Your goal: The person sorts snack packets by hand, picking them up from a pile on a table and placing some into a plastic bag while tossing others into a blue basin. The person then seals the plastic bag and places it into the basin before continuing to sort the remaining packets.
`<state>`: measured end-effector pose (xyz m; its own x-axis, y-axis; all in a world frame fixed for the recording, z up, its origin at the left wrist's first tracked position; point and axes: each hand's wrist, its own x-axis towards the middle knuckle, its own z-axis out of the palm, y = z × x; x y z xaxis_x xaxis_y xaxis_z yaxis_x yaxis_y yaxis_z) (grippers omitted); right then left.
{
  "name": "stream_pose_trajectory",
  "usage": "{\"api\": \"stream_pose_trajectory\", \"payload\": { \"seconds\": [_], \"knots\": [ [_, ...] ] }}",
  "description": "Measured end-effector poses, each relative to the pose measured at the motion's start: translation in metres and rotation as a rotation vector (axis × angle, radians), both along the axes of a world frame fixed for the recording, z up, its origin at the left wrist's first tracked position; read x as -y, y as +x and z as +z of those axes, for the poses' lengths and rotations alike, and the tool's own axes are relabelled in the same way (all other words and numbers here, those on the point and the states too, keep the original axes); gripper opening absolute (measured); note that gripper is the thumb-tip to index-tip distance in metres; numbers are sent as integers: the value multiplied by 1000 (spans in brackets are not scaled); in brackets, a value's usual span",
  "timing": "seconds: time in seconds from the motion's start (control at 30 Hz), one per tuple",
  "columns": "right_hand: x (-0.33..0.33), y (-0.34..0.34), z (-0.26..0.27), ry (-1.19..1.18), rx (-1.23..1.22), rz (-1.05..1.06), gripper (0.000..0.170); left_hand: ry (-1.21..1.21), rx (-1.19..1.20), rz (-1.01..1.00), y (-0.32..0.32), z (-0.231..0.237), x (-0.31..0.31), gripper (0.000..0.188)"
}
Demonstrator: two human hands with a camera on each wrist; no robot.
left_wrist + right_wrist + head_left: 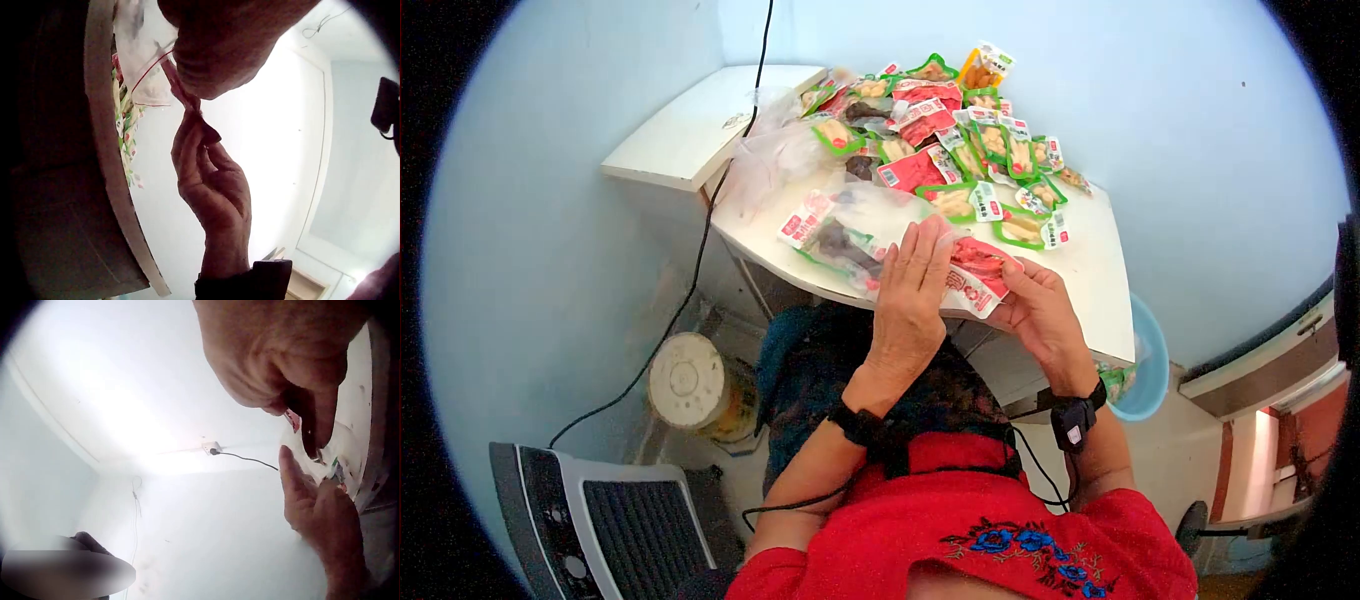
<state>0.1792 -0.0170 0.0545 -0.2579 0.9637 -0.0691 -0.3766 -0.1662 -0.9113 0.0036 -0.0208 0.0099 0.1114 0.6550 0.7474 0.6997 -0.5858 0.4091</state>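
A red-and-white food packet [980, 262] slants over the table's front edge in the head view. My right hand [1045, 310] pinches its right end between thumb and fingers. Straight fingers of my left hand [912, 290] lie across the mouth of a clear zip bag [880, 205] and overlap the packet's left end; the left thumb is hidden there. A packet of dark food with a red-and-white label [805, 218] shows through the bag. In the left wrist view, a red line [150, 72] runs along the bag's mouth, close to the packet.
Several green-edged packets [1025, 230] and red packets [915, 170] are heaped on the white table [1090, 290]. More clear bags [775, 165] lie at its left. A black cable [700, 250] hangs at left. Below stand a lidded bucket [685, 375] and a blue basin [1152, 365].
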Motion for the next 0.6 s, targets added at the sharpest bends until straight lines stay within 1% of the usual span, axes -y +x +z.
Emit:
{"api": "stream_pose_trajectory", "payload": {
  "seconds": [0.13, 0.23, 0.33, 0.43, 0.53, 0.6],
  "knots": [
    [-5, 0, -10, -4, -1, 28, 30, 4, -10, 22, 3, 1, 1, 54],
    [-10, -13, -16, 37, -35, 104, 31, 20, -8, 16, 6, 2, -1, 53],
    [-20, -26, -22, 7, -141, 112, 31, 13, -9, -3, 5, 2, -4, 51],
    [-29, -49, -26, -18, -171, 39, 30, 25, -18, -16, 4, 2, -8, 51],
    [-37, -66, -38, 31, -112, -59, 27, 9, -13, -45, 2, 5, -11, 56],
    [-51, -69, -62, 158, 22, -109, 24, 6, -19, -59, 1, 3, -11, 57]
  ]
}}
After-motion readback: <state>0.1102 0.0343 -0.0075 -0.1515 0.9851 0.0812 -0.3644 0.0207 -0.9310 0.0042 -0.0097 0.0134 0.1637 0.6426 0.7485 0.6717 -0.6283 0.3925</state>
